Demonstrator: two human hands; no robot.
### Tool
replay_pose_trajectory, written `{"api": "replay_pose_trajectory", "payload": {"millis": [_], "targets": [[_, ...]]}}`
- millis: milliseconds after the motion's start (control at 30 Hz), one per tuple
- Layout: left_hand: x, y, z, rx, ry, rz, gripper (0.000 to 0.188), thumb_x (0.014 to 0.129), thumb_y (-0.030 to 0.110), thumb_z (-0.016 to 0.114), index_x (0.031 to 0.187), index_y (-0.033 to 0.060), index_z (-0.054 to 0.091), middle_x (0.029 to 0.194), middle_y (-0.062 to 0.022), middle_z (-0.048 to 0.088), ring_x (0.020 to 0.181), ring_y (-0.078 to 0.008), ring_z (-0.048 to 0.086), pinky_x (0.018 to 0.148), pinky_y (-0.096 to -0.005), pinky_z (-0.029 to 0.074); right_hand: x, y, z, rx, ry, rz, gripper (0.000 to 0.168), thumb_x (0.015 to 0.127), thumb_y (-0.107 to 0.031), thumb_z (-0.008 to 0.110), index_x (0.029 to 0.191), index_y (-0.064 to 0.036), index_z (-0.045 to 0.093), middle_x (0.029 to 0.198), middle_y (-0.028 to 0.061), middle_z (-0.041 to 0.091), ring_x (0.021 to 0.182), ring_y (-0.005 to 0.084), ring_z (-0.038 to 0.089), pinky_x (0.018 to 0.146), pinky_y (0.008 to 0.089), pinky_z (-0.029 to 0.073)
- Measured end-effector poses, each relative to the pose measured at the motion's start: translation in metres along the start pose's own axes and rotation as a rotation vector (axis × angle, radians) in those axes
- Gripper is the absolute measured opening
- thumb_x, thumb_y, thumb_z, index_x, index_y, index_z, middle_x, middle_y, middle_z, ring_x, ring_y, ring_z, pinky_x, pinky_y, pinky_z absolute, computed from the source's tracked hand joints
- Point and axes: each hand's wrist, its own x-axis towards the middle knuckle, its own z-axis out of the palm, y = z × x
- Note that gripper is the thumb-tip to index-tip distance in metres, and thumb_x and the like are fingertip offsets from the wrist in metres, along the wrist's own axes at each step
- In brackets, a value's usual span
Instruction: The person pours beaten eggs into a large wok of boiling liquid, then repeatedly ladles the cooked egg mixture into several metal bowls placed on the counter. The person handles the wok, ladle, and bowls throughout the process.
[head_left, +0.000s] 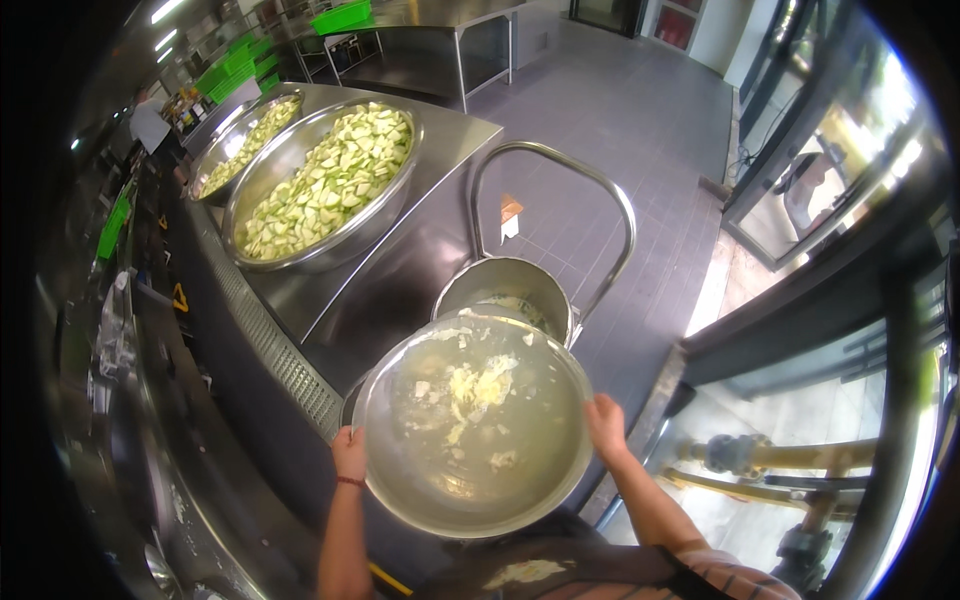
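My left hand (349, 452) grips the left rim of a large round stainless steel basin (547, 480), and my right hand (606, 424) holds its right rim. Pale yellow food scraps (480, 390) and whitish bits lie in the basin along with cloudy liquid. The basin's far edge tilts over or against a deep metal pot (457, 292), which has pale liquid and green bits inside; whether they touch I cannot tell. Behind the pot rises the curved tubular handle (628, 217) of a cart.
Two large steel bowls of chopped green-and-white vegetable pieces (330, 180) stand on a steel table (457, 142) at the upper left. A perforated drain strip (285, 360) runs beside it. Glass doors (780, 195) are at right. A person (152, 124) stands far left; another shows beyond the glass.
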Motion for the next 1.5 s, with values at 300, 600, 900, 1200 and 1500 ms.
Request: {"api": "replay_pose_trajectory", "payload": {"millis": [300,600,900,1200,1500], "targets": [[0.057,0.032,0.049,0.320,-0.096,0.023,0.021,0.073,0.016,0.051,0.067,-0.0035,0.052,0.057,-0.0118,0.052,0.051,-0.0171,0.047,0.051,-0.0311,0.039,0.047,0.035,-0.003,-0.048,-0.010,0.156,0.023,0.073,-0.016,0.047,0.071,0.006,0.053,0.061,0.0197,0.054,0.056,0.0214,0.052,0.056,0.0345,0.042],[0.088,0.069,0.052,0.373,-0.108,-0.022,0.022,0.069,0.017,0.052,0.066,-0.0051,0.056,0.058,-0.0189,0.054,0.056,-0.0251,0.055,0.053,-0.0347,0.040,0.062,0.042,0.010,0.070,-0.078,0.391,0.022,0.072,-0.013,0.046,0.068,0.007,0.053,0.058,0.0145,0.053,0.051,0.0180,0.048,0.048,0.0336,0.039],[0.140,0.156,0.058,0.620,-0.126,0.061,0.024,0.064,0.015,0.050,0.065,-0.0068,0.058,0.070,-0.0235,0.057,0.067,-0.0375,0.056,0.062,-0.0410,0.042,0.071,0.054,0.029,0.415,-0.244,0.653,0.020,0.074,-0.010,0.045,0.063,0.005,0.053,0.052,0.0060,0.047,0.039,0.0141,0.040,0.036,0.0309,0.029],[0.155,0.312,0.115,0.704,-0.195,0.152,0.032,0.064,0.016,0.045,0.079,-0.0103,0.057,0.081,-0.0299,0.054,0.083,-0.0396,0.054,0.071,-0.0393,0.042,0.048,0.023,0.049,0.752,-0.402,0.980,0.023,0.082,-0.016,0.041,0.088,0.002,0.053,0.074,0.0103,0.056,0.059,0.0178,0.053,0.049,0.0310,0.043],[0.091,0.419,0.130,0.707,-0.268,0.400,0.028,0.060,0.009,0.044,0.073,-0.0144,0.054,0.067,-0.0288,0.054,0.066,-0.0372,0.057,0.059,-0.0388,0.043,0.027,-0.010,0.059,0.837,-0.561,0.962,0.020,0.083,-0.019,0.041,0.090,-0.003,0.053,0.072,0.0081,0.053,0.058,0.0166,0.052,0.050,0.0277,0.046]]}}
